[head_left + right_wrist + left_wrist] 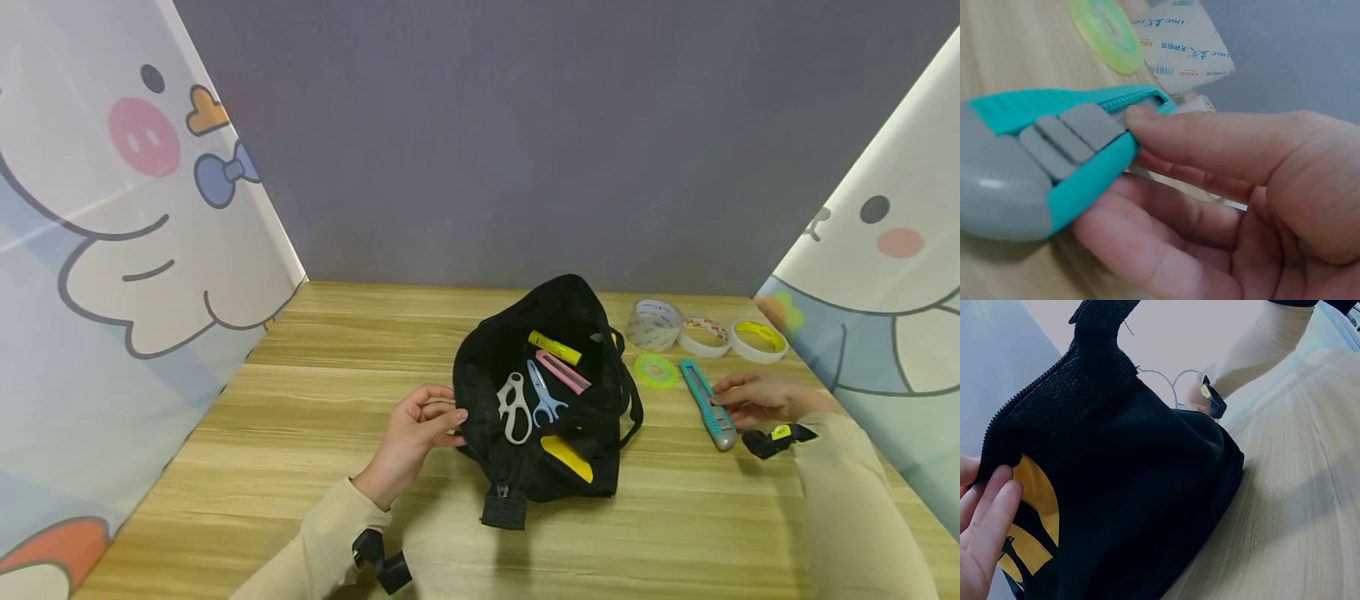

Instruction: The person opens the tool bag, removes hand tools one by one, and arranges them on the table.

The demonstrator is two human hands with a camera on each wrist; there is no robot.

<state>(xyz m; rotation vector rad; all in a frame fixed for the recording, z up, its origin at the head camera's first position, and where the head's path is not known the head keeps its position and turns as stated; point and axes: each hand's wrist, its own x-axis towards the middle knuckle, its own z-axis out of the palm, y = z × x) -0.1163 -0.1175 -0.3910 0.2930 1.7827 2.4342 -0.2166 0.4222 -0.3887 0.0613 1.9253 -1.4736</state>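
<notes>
A black zippered bag point(573, 304) lies with its mouth wide apart. My left hand point(416, 429) pinches the bag's left rim, thumb over the edge; in the left wrist view the fingers point(991, 519) lie against its outside by a yellow print. Inside the bag are white-handled scissors point(516, 408), small blue scissors point(543, 398), a pink box cutter point(562, 372) and a yellow tube point(555, 347). To the bag's right, my right hand point(761, 398) holds a teal and grey box cutter point(1091, 137) between thumb and fingers, with its grey slider facing up.
Behind the teal cutter stand a wide clear tape roll point(654, 325) and two white-edged rolls, one of them a yellow-cored tape point(759, 342). A flat green tape roll point(656, 372) lies nearer the bag. A grey wall point(480, 150) closes off the table's back edge.
</notes>
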